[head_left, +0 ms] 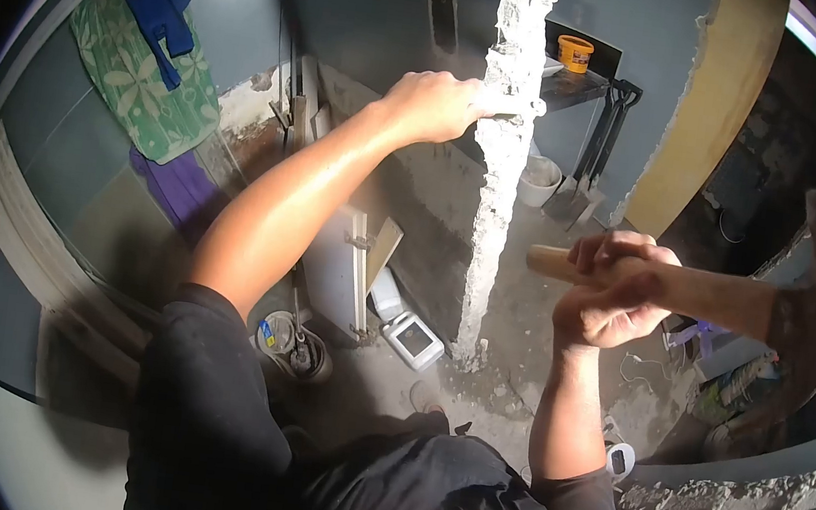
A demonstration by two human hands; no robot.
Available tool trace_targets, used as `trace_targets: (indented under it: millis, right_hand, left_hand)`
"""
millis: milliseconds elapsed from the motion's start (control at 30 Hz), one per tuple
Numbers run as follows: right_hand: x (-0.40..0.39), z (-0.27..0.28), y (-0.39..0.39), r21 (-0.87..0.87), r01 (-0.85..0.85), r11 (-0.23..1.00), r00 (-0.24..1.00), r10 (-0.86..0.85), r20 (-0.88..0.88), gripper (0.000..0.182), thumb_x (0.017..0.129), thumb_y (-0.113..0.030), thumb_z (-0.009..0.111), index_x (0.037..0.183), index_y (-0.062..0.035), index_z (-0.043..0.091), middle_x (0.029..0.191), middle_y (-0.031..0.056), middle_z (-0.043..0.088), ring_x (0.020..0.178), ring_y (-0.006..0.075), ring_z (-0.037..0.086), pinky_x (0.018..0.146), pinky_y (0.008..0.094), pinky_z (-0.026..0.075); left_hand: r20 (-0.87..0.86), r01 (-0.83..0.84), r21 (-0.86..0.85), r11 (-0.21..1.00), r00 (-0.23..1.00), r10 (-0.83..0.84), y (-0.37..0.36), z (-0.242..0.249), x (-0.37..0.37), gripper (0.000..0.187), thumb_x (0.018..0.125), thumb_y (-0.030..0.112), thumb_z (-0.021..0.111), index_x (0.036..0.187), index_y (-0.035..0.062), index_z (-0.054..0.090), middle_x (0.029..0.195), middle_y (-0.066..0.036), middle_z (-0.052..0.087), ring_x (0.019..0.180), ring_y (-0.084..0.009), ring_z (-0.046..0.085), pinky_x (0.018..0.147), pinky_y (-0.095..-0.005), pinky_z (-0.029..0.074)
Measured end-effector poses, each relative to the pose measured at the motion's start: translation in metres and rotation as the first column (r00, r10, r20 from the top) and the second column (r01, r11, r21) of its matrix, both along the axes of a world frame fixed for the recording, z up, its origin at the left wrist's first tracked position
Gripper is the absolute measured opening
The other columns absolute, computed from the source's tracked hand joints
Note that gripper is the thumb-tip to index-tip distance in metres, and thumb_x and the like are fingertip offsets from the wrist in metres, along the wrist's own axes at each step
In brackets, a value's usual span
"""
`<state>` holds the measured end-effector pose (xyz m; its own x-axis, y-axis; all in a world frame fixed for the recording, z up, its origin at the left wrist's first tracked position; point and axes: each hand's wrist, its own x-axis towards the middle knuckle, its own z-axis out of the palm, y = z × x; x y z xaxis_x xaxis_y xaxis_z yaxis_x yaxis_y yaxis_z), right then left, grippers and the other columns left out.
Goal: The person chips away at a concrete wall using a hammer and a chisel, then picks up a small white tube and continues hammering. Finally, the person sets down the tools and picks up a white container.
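Note:
My right hand (617,289) is closed around the wooden handle of a hammer (720,299), held raised at the right. Its metal head is at the far right, with one long curved end. My left arm stretches forward, and my left hand (437,107) is closed at the rough, broken edge of a wall (497,200). A short pale piece sticks out past its fingers across that edge; I cannot make out what it is. The hammer head is well apart from the left hand.
Below lie a white jerrycan (413,340), a bucket of tools (297,345) and leaning boards (336,272). Farther back, a yellow tub (574,52) stands on a dark shelf, with a white bucket (539,181) and shovels (616,128) nearby. A green patterned cloth (147,74) hangs at left.

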<state>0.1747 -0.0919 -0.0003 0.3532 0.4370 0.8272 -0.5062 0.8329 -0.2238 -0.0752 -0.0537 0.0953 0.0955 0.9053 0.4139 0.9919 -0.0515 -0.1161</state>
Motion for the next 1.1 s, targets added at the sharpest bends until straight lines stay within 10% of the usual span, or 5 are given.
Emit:
trace_targets:
  millis: [200,633,700,800,1100]
  right_hand:
    - [-0.028,-0.051,0.033,-0.327,0.430,0.841,0.710,-0.092,0.698,0.026,0.101,-0.025,0.056,0.096,0.0000,0.052,0.061,0.0161,0.053,0.052,0.0309,0.058,0.053,0.0401,0.047]
    - [-0.002,0.005,0.011,-0.076,0.135,0.988,0.978,-0.120,0.168,0.020,0.104,-0.023,0.050,0.098,-0.0039,0.048,0.074,0.0052,0.052,0.057,0.0109,0.050,0.047,0.0277,0.042]
    - [-0.024,-0.034,0.038,0.058,0.630,0.775,0.641,-0.560,0.525,0.022,0.102,-0.021,0.054,0.094,-0.0007,0.048,0.066,0.0168,0.054,0.047,0.0345,0.054,0.050,0.0408,0.046]
    - [-0.022,-0.072,0.035,-0.315,0.455,0.833,0.559,0.008,0.829,0.027,0.101,-0.023,0.057,0.092,0.0007,0.047,0.065,0.0257,0.061,0.062,0.0436,0.065,0.053,0.0461,0.048]
    - [0.018,-0.085,0.011,-0.511,0.308,0.802,0.726,0.149,0.672,0.025,0.105,-0.029,0.052,0.089,-0.0100,0.048,0.065,-0.0067,0.045,0.052,0.0028,0.042,0.044,0.0208,0.034]
  left_hand:
    - [-0.037,-0.025,-0.027,0.999,0.999,0.024,-0.002,-0.001,0.003,0.041,0.099,0.041,0.047,0.115,0.0059,0.061,0.091,-0.022,0.072,0.091,-0.0415,0.069,0.081,-0.0529,0.055]
    - [0.024,0.092,-0.016,0.996,0.996,-0.092,-0.007,0.006,0.002,0.038,0.101,0.043,0.047,0.103,0.0067,0.060,0.091,-0.021,0.070,0.088,-0.0440,0.066,0.076,-0.0540,0.052]
    - [0.014,0.065,-0.022,0.998,0.998,-0.064,-0.005,0.005,0.004,0.038,0.101,0.043,0.047,0.103,0.0070,0.060,0.091,-0.021,0.070,0.088,-0.0438,0.066,0.076,-0.0542,0.053]
    - [-0.016,0.028,-0.017,0.999,0.999,-0.028,0.009,-0.001,-0.005,0.037,0.101,0.035,0.046,0.109,0.0029,0.062,0.093,-0.023,0.071,0.091,-0.0413,0.068,0.081,-0.0533,0.054]
    - [0.514,0.148,0.025,0.989,0.846,-0.139,-0.008,-0.002,-0.032,0.039,0.101,0.041,0.053,0.094,0.0037,0.058,0.077,-0.012,0.066,0.066,-0.0275,0.067,0.060,-0.0399,0.054]
